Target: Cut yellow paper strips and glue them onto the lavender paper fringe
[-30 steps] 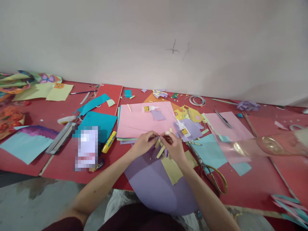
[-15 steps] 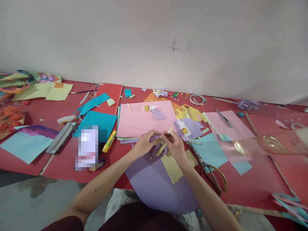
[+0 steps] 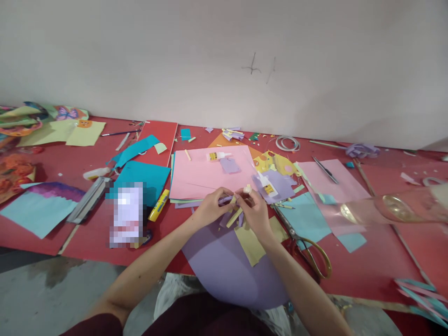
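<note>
My left hand [image 3: 215, 205] is closed, fingertips pinched on a small yellow paper strip [image 3: 233, 199] with a bit of purple paper beside it. Meeting it from the other side, my right hand [image 3: 255, 210] has its fingers pinched at the same strip; one finger carries a white wrapping [image 3: 248, 189]. A thin wire-like line [image 3: 201, 186] runs leftward from the hands. Just below them lie yellow and purple paper strips [image 3: 235, 218] on a large purple sheet [image 3: 231, 266], partly under a yellow paper piece [image 3: 250, 245]. My fingers partly hide what they hold.
Scissors [image 3: 303, 242] and a glue bottle [image 3: 268, 185] lie to the right, a clear plastic bottle [image 3: 395, 207] farther out. A second glue bottle [image 3: 215, 156] rests on pink sheets [image 3: 189, 175]. Left are a yellow glue stick [image 3: 159, 205], a blurred-out phone-like object [image 3: 128, 214] and a metallic bar [image 3: 89, 200].
My fingers have shifted slightly at the pinch. More of the yellow strip shows between my fingertips, and my right finger with the white wrapping is raised a little.
</note>
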Motion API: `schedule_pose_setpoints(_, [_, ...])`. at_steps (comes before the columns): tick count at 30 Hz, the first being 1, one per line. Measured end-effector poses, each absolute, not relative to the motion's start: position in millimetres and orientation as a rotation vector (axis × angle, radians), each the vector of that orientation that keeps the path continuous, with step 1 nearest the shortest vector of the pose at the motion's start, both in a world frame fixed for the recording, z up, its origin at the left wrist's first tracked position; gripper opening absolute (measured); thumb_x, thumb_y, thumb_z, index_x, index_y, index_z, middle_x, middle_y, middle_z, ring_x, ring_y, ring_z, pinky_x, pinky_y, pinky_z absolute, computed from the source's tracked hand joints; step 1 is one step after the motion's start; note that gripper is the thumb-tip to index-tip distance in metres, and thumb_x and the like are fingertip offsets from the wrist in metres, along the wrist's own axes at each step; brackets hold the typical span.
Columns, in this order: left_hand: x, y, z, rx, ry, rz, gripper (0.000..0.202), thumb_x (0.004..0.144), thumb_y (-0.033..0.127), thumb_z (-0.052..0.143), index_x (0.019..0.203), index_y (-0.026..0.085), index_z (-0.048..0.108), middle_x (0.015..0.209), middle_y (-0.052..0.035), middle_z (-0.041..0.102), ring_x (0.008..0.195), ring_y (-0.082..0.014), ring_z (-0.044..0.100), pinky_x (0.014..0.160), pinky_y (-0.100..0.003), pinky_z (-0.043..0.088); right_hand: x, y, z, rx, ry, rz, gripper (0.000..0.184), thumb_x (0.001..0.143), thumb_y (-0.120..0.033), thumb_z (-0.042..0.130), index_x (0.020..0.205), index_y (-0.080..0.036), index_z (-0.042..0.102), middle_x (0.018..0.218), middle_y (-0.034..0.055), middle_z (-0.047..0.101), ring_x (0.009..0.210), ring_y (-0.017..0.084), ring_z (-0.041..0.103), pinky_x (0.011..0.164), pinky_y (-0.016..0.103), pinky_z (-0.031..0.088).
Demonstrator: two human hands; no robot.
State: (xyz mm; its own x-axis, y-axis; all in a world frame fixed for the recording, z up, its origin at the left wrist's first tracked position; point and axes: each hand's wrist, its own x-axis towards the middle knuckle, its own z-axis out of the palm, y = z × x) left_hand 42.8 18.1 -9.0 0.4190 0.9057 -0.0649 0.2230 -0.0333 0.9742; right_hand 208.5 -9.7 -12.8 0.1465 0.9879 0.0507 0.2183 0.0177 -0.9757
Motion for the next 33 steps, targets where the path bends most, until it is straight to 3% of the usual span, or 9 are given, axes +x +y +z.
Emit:
schedule_pose_setpoints(11, [38.7,23.6,-14.7,1.445,1.017,0.722,0.024,0.084,0.026,0.068,0.104,0.02,0.057,0.1,-0.0036,0.073,0.095,-0.02,0.071,0.086,-0.031,0.053,211.2,-10.2,-17.2,-1.419,-1.393,0.882,0.019,0.09,-0.037,0.067,0.097,-0.021,0.075,0.095,0.0068,0.076,0.087,0.024,0.073,0.081,0.035,0.057])
schedule_pose_setpoints(18, [35.7,26.4,-17.1,1.424,0.976,0.704,0.025,0.086,0.025,0.066,0.108,0.02,0.054,0.109,-0.0068,0.071,0.107,-0.0214,0.07,0.093,-0.034,0.053,212.9,-8.2,-14.6,-1.394,-1.486,0.867,0.016,0.092,-0.037,0.067,0.092,-0.023,0.075,0.094,0.0061,0.076,0.09,0.024,0.071,0.084,0.036,0.056])
schedule_pose_setpoints(26, [35.4,27.7,-14.9,1.456,0.954,0.694,0.024,0.088,0.024,0.063,0.109,0.02,0.053,0.109,-0.0078,0.072,0.108,-0.0218,0.07,0.097,-0.036,0.053,213.9,-8.2,-18.4,-1.406,-1.491,0.959,0.018,0.091,-0.036,0.067,0.099,-0.022,0.076,0.093,0.0054,0.079,0.083,0.023,0.074,0.076,0.034,0.058])
schedule_pose_setpoints(33, [36.2,24.4,-14.3,1.535,0.978,0.691,0.032,0.084,0.027,0.069,0.112,0.02,0.055,0.109,-0.0072,0.072,0.106,-0.0223,0.07,0.096,-0.035,0.053,214.5,-7.0,-21.3,-1.452,-1.431,0.969,0.021,0.088,-0.039,0.07,0.097,-0.021,0.077,0.096,0.0073,0.08,0.09,0.027,0.075,0.082,0.037,0.057])
